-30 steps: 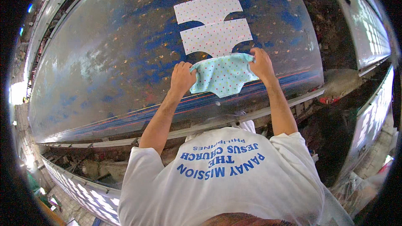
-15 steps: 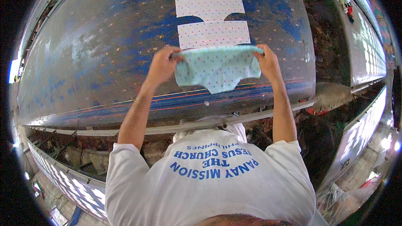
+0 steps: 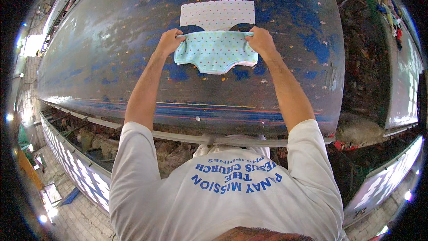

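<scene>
A pale aqua polka-dotted cloth piece (image 3: 216, 51), cut like a pair of briefs, is stretched between my hands. My left hand (image 3: 170, 40) pinches its upper left corner, and my right hand (image 3: 262, 41) pinches the upper right one. The aqua piece lies over the near part of a white dotted cloth piece (image 3: 217, 13). The white piece's far panel and curved side cut-outs show beyond it, with a thin edge peeking out at the lower right. Both rest on the long dark table (image 3: 102, 58), which is stained with blue paint.
Coloured stripes (image 3: 196, 108) run along the table's near side, with a small pale scrap (image 3: 198, 118) on them. A metal rail (image 3: 178, 137) borders the near edge. Right of a dark gap stands another table (image 3: 403, 80), with bundled coloured cloths (image 3: 393, 15) near its far end.
Both hands have moved away from me and slightly left with the aqua cloth. It was held up nearer me, hanging loosely; now it lies flatter, covering the white piece's near panel.
</scene>
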Demonstrator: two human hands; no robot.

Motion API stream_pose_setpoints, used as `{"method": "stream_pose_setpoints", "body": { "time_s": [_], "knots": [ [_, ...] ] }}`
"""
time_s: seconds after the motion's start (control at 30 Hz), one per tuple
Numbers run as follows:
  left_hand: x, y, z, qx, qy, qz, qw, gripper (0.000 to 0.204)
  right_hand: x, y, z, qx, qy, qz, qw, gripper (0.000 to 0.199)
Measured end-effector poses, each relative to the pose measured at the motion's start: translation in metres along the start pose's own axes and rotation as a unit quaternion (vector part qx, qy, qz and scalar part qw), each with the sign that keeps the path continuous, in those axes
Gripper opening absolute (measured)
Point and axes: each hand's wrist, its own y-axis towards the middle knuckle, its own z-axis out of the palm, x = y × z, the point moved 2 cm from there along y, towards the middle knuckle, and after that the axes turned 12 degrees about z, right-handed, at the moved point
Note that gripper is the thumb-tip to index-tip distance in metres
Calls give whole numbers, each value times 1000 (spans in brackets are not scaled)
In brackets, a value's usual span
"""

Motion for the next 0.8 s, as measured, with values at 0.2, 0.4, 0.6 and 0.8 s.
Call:
{"method": "stream_pose_setpoints", "body": {
  "time_s": [0.2,0.4,0.6,0.8],
  "knots": [
    [-8,5,-2,81,76,-54,992,40,4,12,-1,35,-61,-22,997,44],
    [-30,-4,-2,48,75,-24,996,34,7,-20,-9,-2,49,-113,992,33],
    [-43,-21,-55,12,-91,35,995,25,14,-44,-42,46,177,-82,980,30],
    [-17,37,-87,-56,-156,63,984,26,31,26,-69,-36,168,-57,984,36]
  ]
}}
